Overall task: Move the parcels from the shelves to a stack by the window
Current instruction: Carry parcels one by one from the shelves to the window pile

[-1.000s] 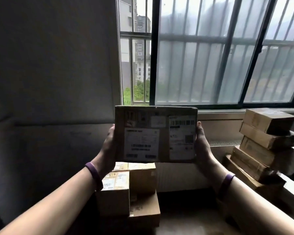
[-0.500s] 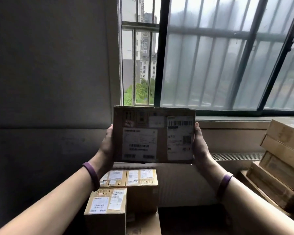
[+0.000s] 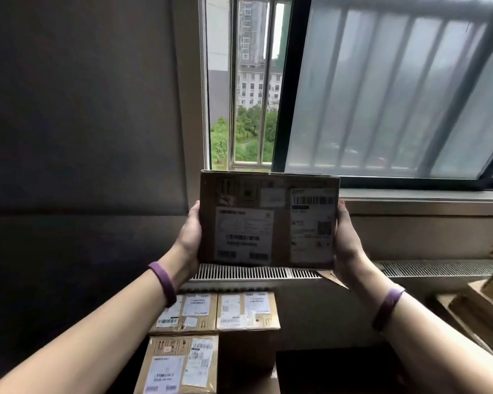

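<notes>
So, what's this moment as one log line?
phase: carry | parcel: held up | left hand: grips left edge | right hand: grips right edge | labelled boxes: below

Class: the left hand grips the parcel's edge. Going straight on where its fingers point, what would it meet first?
The left hand points up and forward beside the parcel. Its way looks free until the wall at the window's left edge; depth is unclear.
</notes>
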The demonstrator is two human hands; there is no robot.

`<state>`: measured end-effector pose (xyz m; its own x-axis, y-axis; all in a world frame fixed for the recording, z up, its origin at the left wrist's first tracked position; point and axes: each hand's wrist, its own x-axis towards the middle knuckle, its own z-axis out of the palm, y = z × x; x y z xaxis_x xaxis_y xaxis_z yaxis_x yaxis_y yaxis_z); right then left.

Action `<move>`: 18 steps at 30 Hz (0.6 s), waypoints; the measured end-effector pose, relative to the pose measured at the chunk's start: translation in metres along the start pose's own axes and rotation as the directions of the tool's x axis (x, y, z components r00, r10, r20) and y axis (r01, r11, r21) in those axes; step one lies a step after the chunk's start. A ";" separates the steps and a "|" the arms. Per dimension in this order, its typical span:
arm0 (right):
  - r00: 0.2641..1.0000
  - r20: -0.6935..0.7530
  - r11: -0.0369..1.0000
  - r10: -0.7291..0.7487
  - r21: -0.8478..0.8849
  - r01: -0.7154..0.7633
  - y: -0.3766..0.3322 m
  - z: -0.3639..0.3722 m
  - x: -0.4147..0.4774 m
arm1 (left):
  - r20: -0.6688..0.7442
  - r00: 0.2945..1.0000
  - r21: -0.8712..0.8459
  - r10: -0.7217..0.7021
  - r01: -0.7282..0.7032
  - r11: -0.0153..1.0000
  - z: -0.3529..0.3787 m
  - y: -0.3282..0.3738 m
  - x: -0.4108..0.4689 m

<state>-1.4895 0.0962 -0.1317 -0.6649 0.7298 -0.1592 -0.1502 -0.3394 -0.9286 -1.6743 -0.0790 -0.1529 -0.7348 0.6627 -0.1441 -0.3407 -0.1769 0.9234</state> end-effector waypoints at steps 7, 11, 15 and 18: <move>0.996 -0.028 0.980 0.079 -0.182 -0.083 0.007 -0.017 0.045 | 0.008 0.994 0.138 -0.109 0.107 0.985 -0.003 -0.019 0.022; 0.991 0.020 0.965 0.129 -0.233 -0.121 0.013 -0.032 0.073 | -0.009 0.982 0.242 -0.186 0.183 0.953 -0.003 -0.040 0.035; 0.974 -0.024 0.914 0.223 -0.343 -0.218 0.041 -0.051 0.093 | -0.094 0.959 0.302 -0.268 0.284 0.910 -0.016 -0.073 0.044; 0.945 -0.050 0.872 0.322 -0.372 -0.317 0.076 -0.072 0.102 | -0.167 0.937 0.305 -0.307 0.346 0.887 -0.026 -0.103 0.049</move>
<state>-1.5162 0.1879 -0.2423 -0.6402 0.6105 -0.4663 0.3519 -0.3065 -0.8844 -1.6901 -0.0473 -0.2641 -0.6818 0.5535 -0.4783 -0.3771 0.2943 0.8782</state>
